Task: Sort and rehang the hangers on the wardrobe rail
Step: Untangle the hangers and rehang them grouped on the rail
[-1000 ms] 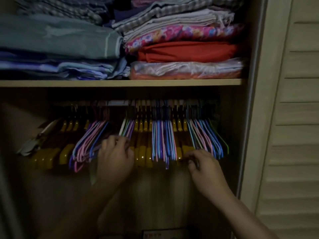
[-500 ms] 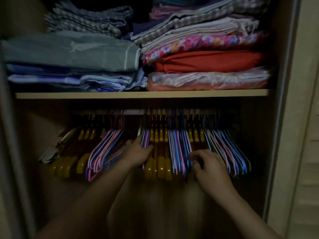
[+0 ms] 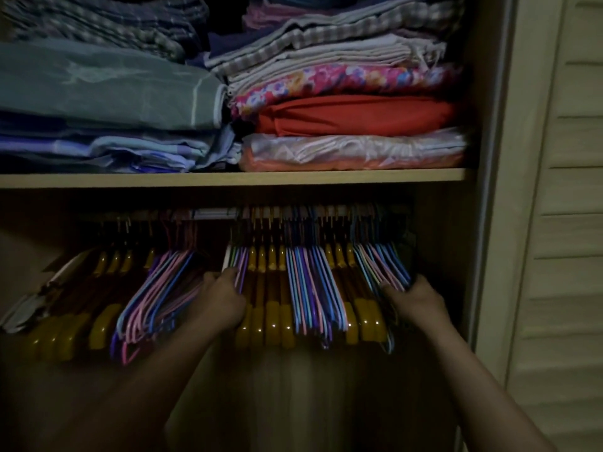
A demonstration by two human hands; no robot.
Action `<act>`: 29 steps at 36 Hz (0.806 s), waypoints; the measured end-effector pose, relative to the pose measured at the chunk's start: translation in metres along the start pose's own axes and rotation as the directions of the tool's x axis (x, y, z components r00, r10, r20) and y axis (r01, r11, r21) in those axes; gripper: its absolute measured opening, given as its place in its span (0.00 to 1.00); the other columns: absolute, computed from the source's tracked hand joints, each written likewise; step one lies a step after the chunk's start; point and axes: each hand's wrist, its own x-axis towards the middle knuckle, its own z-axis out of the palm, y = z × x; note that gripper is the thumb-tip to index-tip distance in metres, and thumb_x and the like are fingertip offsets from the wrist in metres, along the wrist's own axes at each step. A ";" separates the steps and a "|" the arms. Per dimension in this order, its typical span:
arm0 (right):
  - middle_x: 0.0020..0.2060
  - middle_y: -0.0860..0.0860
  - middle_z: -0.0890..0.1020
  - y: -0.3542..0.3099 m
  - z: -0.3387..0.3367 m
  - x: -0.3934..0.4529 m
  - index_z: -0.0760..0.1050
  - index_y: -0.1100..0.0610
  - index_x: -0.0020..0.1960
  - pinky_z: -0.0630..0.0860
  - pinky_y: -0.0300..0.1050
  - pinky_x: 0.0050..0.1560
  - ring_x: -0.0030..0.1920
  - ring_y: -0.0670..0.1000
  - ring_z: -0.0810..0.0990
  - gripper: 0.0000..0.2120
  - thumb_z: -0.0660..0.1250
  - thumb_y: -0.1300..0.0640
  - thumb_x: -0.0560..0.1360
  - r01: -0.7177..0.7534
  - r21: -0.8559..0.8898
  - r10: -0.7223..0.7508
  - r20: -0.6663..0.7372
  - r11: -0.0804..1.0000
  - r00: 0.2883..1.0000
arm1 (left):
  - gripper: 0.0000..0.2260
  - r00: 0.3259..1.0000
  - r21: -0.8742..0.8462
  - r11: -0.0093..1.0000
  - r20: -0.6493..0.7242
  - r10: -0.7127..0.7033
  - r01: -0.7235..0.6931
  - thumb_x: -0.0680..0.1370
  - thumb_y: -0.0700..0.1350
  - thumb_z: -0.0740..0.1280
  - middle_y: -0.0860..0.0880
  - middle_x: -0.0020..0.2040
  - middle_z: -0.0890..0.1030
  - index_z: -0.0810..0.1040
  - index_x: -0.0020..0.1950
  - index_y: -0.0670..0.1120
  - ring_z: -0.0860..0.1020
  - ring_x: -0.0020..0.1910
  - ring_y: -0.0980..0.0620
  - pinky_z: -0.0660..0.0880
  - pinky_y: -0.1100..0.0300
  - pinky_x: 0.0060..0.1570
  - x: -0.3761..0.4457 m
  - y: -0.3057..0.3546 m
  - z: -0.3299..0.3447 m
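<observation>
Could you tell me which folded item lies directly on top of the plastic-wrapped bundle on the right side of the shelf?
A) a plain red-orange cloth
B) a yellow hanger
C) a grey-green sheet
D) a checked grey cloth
A: the red-orange cloth lies right on the plastic-wrapped bundle, under the pink floral cloth, on the shelf.

One rail (image 3: 208, 213) carries two kinds of hangers: yellow ones in three clusters (image 3: 266, 324) and thin coloured wire ones in four bunches (image 3: 313, 288); single hangers overlap too much to count. One shelf (image 3: 228, 179) bears two stacks of folded cloth (image 3: 352, 112). Two hands (image 3: 222, 305) reach in.
</observation>
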 end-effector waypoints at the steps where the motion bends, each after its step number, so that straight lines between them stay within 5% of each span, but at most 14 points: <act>1: 0.52 0.51 0.79 0.003 0.002 0.000 0.70 0.52 0.67 0.76 0.46 0.45 0.47 0.52 0.77 0.30 0.73 0.40 0.71 -0.001 0.022 0.000 0.011 1.000 1.000 | 0.29 1.000 -0.020 1.000 -0.008 -0.001 0.001 0.76 0.41 0.64 0.40 0.72 0.63 0.63 0.77 0.52 0.73 0.64 0.36 0.74 0.49 0.62 -0.001 -0.002 0.001; 5: 0.48 0.47 0.78 0.005 0.008 -0.006 0.72 0.51 0.67 0.74 0.41 0.41 0.46 0.48 0.77 0.26 0.75 0.47 0.71 0.047 0.096 -0.050 0.021 0.994 0.999 | 0.27 0.994 -0.096 0.995 -0.102 0.025 -0.034 0.78 0.43 0.66 0.42 0.73 0.63 0.65 0.76 0.52 0.73 0.64 0.38 0.72 0.48 0.63 -0.006 -0.008 0.011; 8: 0.54 0.48 0.80 0.005 0.015 -0.014 0.71 0.49 0.68 0.75 0.40 0.43 0.48 0.47 0.77 0.25 0.74 0.50 0.73 0.126 0.154 -0.127 -0.003 0.980 0.992 | 0.25 0.984 -0.093 0.991 -0.158 0.078 -0.094 0.77 0.44 0.66 0.45 0.73 0.63 0.67 0.75 0.52 0.73 0.65 0.40 0.71 0.47 0.65 -0.015 -0.011 0.021; 14: 0.56 0.48 0.81 0.002 0.025 -0.023 0.69 0.49 0.72 0.80 0.54 0.58 0.55 0.50 0.80 0.27 0.72 0.51 0.75 0.181 0.197 -0.189 0.027 0.964 0.982 | 0.22 0.967 -0.018 0.989 -0.213 0.142 -0.149 0.76 0.43 0.64 0.45 0.73 0.65 0.73 0.71 0.52 0.74 0.62 0.39 0.73 0.47 0.60 -0.029 -0.014 0.025; 19: 0.50 0.45 0.81 -0.005 0.030 -0.025 0.72 0.47 0.68 0.82 0.55 0.55 0.51 0.48 0.83 0.23 0.72 0.52 0.75 0.201 0.194 -0.215 0.054 0.960 0.975 | 0.21 0.955 0.049 0.989 -0.255 0.150 -0.143 0.77 0.41 0.64 0.44 0.73 0.68 0.74 0.71 0.48 0.69 0.69 0.41 0.69 0.46 0.67 -0.032 -0.016 0.019; 29: 0.50 0.46 0.82 -0.022 0.059 -0.035 0.72 0.46 0.69 0.84 0.51 0.47 0.46 0.48 0.84 0.25 0.73 0.53 0.73 0.245 0.170 -0.265 0.107 0.955 0.958 | 0.17 0.925 0.244 0.961 -0.319 0.204 -0.128 0.78 0.48 0.64 0.45 0.69 0.73 0.77 0.66 0.48 0.72 0.66 0.44 0.70 0.43 0.66 -0.039 -0.033 -0.010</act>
